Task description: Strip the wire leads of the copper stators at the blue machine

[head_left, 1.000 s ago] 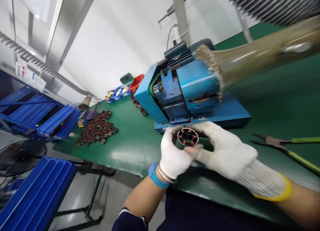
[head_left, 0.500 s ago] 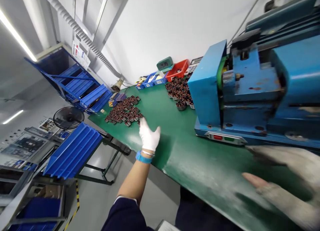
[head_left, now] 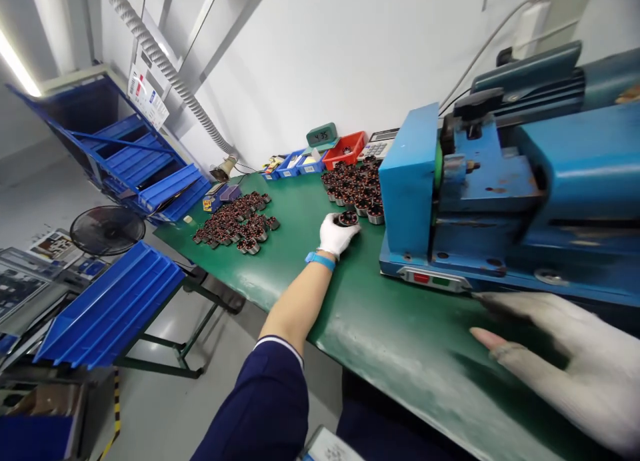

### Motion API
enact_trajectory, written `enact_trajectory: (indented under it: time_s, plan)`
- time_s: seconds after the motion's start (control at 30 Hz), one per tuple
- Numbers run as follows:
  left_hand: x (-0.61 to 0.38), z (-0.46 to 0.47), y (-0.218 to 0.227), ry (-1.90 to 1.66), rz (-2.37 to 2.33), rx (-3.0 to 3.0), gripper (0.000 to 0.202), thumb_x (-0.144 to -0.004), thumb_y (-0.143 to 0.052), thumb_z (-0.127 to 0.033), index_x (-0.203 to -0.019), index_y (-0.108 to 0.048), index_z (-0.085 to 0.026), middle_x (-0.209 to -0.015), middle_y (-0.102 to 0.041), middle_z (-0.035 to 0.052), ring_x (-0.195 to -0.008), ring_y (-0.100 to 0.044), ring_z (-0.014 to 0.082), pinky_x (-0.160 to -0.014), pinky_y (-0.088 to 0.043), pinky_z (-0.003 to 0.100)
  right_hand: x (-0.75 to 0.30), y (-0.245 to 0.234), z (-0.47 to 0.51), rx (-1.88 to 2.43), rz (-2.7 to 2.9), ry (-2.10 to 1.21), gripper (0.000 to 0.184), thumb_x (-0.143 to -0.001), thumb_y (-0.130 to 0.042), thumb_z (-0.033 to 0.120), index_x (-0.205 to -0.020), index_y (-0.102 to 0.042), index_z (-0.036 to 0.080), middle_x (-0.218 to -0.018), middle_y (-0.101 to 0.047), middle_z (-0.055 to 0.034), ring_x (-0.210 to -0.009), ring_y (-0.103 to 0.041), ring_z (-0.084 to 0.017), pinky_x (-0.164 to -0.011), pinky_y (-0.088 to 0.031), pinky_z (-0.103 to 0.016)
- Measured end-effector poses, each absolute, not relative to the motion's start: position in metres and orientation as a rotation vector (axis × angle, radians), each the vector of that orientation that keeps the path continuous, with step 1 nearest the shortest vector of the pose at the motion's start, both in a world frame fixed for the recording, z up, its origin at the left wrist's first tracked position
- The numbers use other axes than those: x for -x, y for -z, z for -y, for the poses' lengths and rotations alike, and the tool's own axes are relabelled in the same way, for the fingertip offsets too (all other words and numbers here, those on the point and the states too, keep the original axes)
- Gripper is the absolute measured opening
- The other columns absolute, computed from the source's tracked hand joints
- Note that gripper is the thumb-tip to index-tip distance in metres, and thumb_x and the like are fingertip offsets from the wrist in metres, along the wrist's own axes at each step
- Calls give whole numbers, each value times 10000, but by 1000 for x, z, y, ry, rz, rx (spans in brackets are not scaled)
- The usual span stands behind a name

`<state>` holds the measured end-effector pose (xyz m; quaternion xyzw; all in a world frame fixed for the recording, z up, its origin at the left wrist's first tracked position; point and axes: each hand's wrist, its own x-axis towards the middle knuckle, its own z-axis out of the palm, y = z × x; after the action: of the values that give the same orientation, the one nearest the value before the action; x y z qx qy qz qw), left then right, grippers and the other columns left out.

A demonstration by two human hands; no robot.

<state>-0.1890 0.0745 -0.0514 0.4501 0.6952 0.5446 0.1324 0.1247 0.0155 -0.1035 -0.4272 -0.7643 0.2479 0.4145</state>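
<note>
My left hand (head_left: 336,237), in a white glove with a blue band at the wrist, has its fingers around a motor stator (head_left: 349,218), a round part with copper windings and a black top. That stator is at the front edge of a group of similar stators (head_left: 353,184) beside the blue machine (head_left: 407,181). My right hand (head_left: 565,361), gloved with a bare thumb tip, hovers over the green bench (head_left: 380,328) in front of the machine. Its thumb and fingers are apart, with nothing visible between them.
A second cluster of stators (head_left: 233,221) lies farther left on the bench. Along the wall stand a red bin (head_left: 345,151), small blue bins (head_left: 290,164), a digital clock (head_left: 321,135) and a calculator (head_left: 379,144). A blue tray on a stand (head_left: 110,304) and a fan (head_left: 107,230) are at left.
My left hand has moved right, from beside the left cluster to the stators near the machine, and closed around one. My right hand stays in front of the machine, still open.
</note>
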Motion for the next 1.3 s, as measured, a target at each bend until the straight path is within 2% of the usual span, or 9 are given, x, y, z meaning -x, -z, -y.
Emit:
enact_trajectory:
  time_s: [0.07,0.17,0.3,0.47,0.6,0.8,0.93,1.0,1.3]
  plan:
    - [177,-46,46,-1546,-1963,-1249,313,-751,-847,-160,-925,-592,-212,-925,-753,44,-886,-726,172,-941,-603,366,-119,91,-4,1028,1948,-725,301,-747,-763,540,-1020,-724,420,-1019,-804,-101,-908,-788,-393,-786,-667,-540]
    - [148,6,36,-1462,-1799,-1246,425,-670,-890,-172,-953,-572,-191,-923,-757,36,-866,-746,185,-872,-623,364,-109,72,15,988,1949,-845,286,-788,-746,457,-1062,-706,387,-1034,-802,-82,-876,-790,-365,-832,-680,-514]
    - [99,55,28,-1328,-1559,-1326,590,-517,-933,-148,-1031,-645,-190,-997,-768,42,-929,-749,224,-919,-619,397,-104,54,30,884,1856,-929,379,-798,-755,528,-1096,-714,298,-1073,-791,-107,-946,-778,-359,-822,-673,-499]
    - [57,62,26,-1231,-1422,-1402,493,-569,-872,-108,-992,-641,-215,-1012,-756,49,-943,-739,238,-908,-617,397,-116,39,25,728,1958,-924,239,-900,-675,509,-843,-697,278,-825,-742,-69,-766,-717,-279,-720,-614,-417]
    - [48,55,22,-1215,-1455,-1401,445,-604,-851,-128,-931,-567,-230,-888,-698,5,-832,-693,193,-852,-614,378,-128,25,18,802,1820,-991,297,-942,-605,479,-729,-653,278,-733,-693,-54,-661,-656,-240,-629,-575,-371]
    - [45,44,18,-1246,-1292,-1215,590,-661,-811,-207,-1181,-535,-226,-1080,-712,63,-904,-721,205,-922,-614,423,-137,18,8,1287,1205,-966,224,-756,-750,480,-814,-682,275,-749,-736,-74,-654,-684,-271,-596,-580,-394]
    - [30,30,24,-1356,-1184,-1213,582,-678,-849,-234,-1173,-543,-230,-1167,-736,86,-1064,-744,230,-1017,-598,416,-124,31,11,1121,1468,-1033,570,-631,-836,425,-1163,-732,247,-1139,-785,-97,-999,-754,-355,-909,-636,-503]
    - [20,23,24,-1384,-1222,-1240,616,-632,-925,-253,-1115,-544,-227,-1094,-752,67,-1027,-759,233,-992,-612,409,-118,35,10,1106,1473,-971,587,-666,-809,403,-1223,-724,236,-1193,-768,-105,-1057,-748,-361,-990,-614,-532]
    - [-1,-14,4,-1367,-1399,-1400,631,-585,-1005,-259,-1024,-553,-219,-1063,-783,87,-984,-786,251,-925,-632,381,-125,7,-19,1222,1461,-910,394,-786,-741,416,-1124,-784,219,-908,-801,-67,-807,-767,-302,-748,-641,-397]
